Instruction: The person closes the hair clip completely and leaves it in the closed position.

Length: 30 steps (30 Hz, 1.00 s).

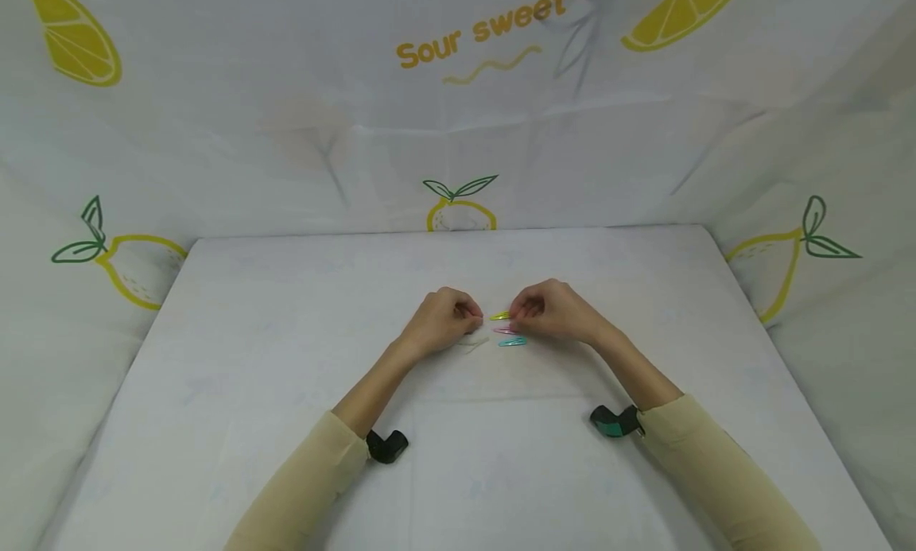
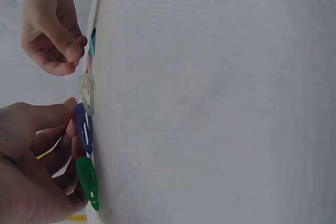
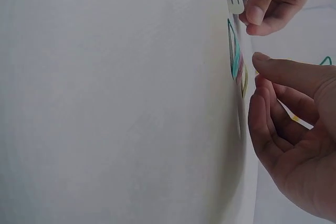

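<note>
Several hair clips lie close together on the white table between my hands. In the head view a yellow clip (image 1: 499, 316), a pink clip (image 1: 502, 330) and a light-blue clip (image 1: 512, 342) sit beside my right hand (image 1: 556, 312). Its thumb and fingertips are slightly apart, nothing visible between them. My left hand (image 1: 444, 322), fingers loosely curled, hovers left of them near a whitish clip (image 1: 476, 345). The left wrist view shows a dark blue clip (image 2: 84, 128) and a green clip (image 2: 87, 182) in front of the left hand, partly covering its fingertips. No held object shows there.
A white cloth covers the table (image 1: 286, 312), and a lemon-printed curtain (image 1: 358, 153) rises behind it and at both sides. Dark camera mounts sit at the left wrist (image 1: 387, 447) and the right wrist (image 1: 614, 421).
</note>
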Available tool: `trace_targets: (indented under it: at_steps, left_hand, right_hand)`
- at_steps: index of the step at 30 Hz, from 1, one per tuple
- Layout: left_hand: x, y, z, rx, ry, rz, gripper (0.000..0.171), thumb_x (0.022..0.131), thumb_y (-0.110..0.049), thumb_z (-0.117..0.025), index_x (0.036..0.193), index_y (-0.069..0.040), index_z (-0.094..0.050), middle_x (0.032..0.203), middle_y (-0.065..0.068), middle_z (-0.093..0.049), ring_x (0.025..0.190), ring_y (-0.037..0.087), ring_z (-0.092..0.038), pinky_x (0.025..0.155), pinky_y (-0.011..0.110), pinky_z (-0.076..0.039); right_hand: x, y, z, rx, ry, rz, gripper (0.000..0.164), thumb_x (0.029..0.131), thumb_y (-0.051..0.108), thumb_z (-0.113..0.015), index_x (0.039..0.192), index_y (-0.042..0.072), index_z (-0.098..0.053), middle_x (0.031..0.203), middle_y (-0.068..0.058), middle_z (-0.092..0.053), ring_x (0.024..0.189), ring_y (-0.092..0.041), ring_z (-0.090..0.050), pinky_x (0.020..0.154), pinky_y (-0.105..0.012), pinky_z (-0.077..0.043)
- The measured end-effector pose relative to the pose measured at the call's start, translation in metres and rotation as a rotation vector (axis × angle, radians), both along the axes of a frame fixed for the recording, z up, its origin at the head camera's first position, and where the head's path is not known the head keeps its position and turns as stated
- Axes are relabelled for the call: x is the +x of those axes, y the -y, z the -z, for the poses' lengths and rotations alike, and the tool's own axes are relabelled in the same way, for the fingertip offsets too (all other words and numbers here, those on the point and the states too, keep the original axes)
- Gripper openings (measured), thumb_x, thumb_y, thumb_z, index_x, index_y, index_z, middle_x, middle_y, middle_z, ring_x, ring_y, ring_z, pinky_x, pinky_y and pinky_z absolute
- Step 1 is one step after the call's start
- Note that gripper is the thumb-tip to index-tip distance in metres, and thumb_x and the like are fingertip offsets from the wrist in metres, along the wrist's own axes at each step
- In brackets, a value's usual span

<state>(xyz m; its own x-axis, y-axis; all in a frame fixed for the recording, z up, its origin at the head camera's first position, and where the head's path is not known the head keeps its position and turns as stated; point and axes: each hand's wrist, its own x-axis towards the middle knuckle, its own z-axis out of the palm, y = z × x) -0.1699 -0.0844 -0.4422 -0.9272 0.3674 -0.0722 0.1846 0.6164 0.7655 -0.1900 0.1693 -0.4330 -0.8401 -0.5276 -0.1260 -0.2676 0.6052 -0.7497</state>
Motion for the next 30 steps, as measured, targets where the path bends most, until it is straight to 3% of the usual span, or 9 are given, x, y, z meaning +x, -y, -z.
trace_targets:
  at_steps: [15,30]
  left_hand:
    - [0.003,0.016,-0.003,0.014,0.001,-0.038,0.007,0.099,-0.014,-0.077,0.1,-0.01,-0.082,0.089,0.003,-0.077,0.078,0.012,-0.066,0.078,0.027,-0.052]
    - [0.007,0.04,-0.004,0.0,0.0,-0.073,0.011,0.098,-0.016,-0.077,0.104,-0.008,-0.081,0.095,0.006,-0.078,0.083,0.016,-0.069,0.083,0.032,-0.055]
  right_hand:
    - [0.0,0.016,-0.003,-0.037,-0.044,-0.006,0.015,0.091,0.011,-0.086,0.103,0.003,-0.08,0.088,-0.005,-0.077,0.08,-0.014,-0.066,0.075,-0.019,-0.054]
    - [-0.002,0.036,-0.004,-0.064,-0.092,-0.017,0.012,0.094,0.011,-0.083,0.104,0.006,-0.082,0.096,-0.006,-0.079,0.086,-0.015,-0.067,0.08,-0.021,-0.056]
